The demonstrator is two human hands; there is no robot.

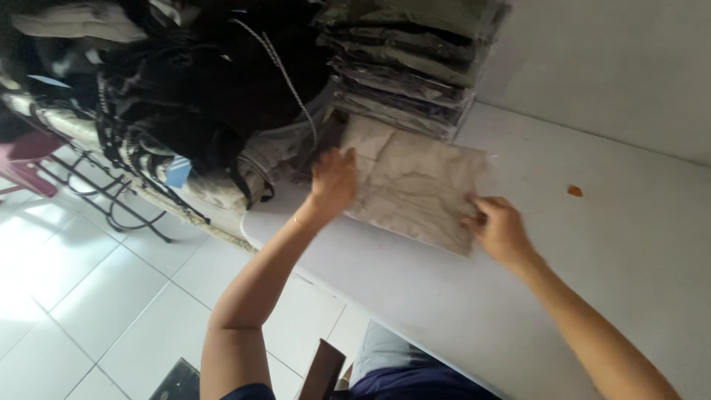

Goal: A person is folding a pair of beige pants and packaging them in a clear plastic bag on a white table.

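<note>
2 bare hands rest on a folded beige garment [415, 185] lying flat on a white table [629, 244]. Left hand [333, 181], fingers spread, presses the garment's near-left edge; right hand [500, 226] pinches its right corner between thumb and fingers. Just behind the garment stands a stack of olive garments in clear plastic bags [411, 63]; beside it lies a heap of dark clothing [207, 89]. A small orange scrap [574, 190] sits well apart.

Both arms outstretched, left grip [332, 181] flat, right grip [498, 226] pinching.
</note>
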